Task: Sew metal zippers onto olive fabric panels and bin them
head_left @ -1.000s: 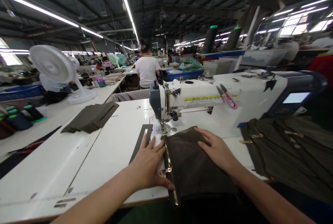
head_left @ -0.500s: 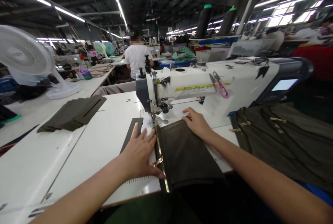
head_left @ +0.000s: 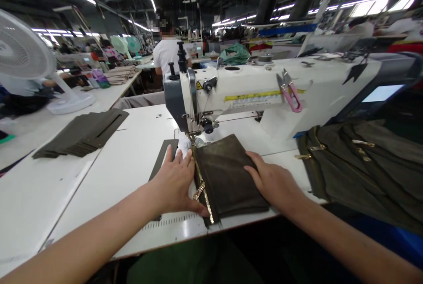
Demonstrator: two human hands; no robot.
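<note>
My left hand lies flat with its fingers spread, along the gold-toothed zipper and a white patch beside it. The thumb touches the zipper tape below the gold zipper pull. My right hand is closed on the right edge of the dark olive fabric piece, thumb on top, the other fingers partly hidden. This fabric and the zipper's far end reach the needle area of the white sewing machine. Under my left fingertips is the end of a dark slotted strip.
A stack of dark cut pieces lies left on the white table. More zippered olive fabric is heaped at the right. Pink-handled snips hang on the machine. A white fan stands at left; a person stands beyond.
My right hand has come from the fabric's far corner down to its right edge. The fabric's near right part has shifted inward and up onto the table. My left hand stays on the zipper.
</note>
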